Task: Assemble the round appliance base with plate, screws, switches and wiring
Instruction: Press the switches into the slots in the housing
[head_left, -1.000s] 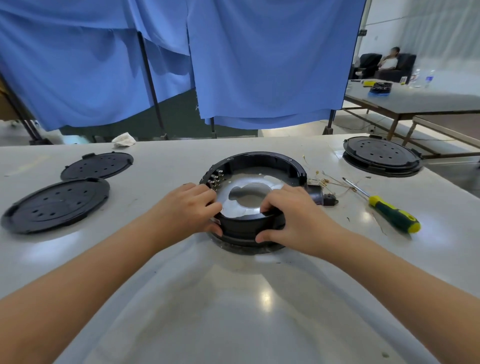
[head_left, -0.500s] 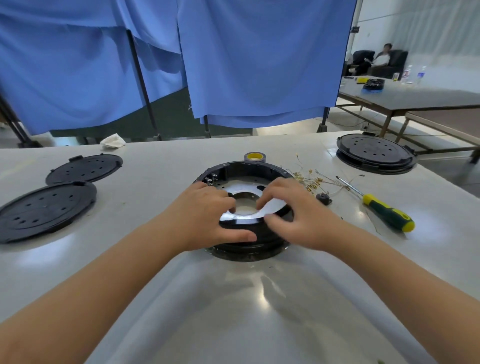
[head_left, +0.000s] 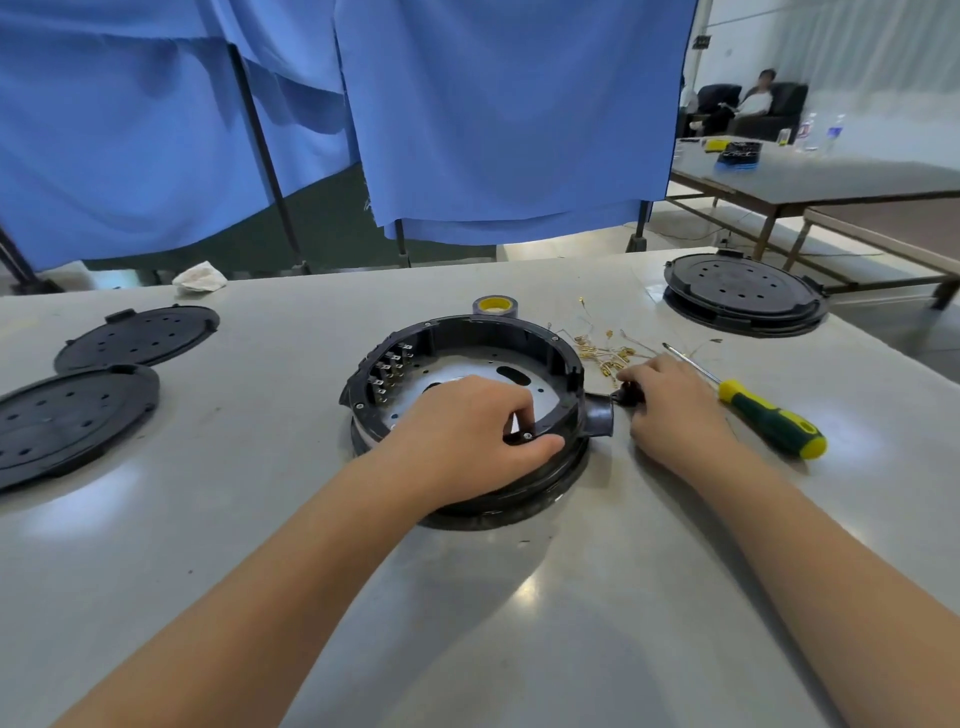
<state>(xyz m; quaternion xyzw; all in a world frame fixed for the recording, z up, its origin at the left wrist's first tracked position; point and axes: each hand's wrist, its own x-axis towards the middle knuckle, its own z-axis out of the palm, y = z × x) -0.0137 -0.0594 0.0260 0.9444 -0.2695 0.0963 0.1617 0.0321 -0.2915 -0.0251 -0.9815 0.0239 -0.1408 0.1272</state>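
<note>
Base (head_left: 467, 332) sits mid-table (head_left: 467, 597), plate (head_left: 467, 371) inside. Left hand (head_left: 467, 431) pinches its near rim; right hand (head_left: 670, 405) pinches a black part (head_left: 628, 396) by the spout. Screwdriver (head_left: 763, 415), wires (head_left: 605, 351), tape (head_left: 494, 305), lids (head_left: 137, 335) surround.

Blue curtains (head_left: 509, 114) hang at twelve o'clock behind the bench (head_left: 467, 597); a crumpled rag (head_left: 200, 278) lies at eleven; a seated person (head_left: 756, 98) sits at one.

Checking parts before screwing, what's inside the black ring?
Inside the ring: a metal plate with holes, switch terminals on its left wall. The left hand hides the plate's near part.
</note>
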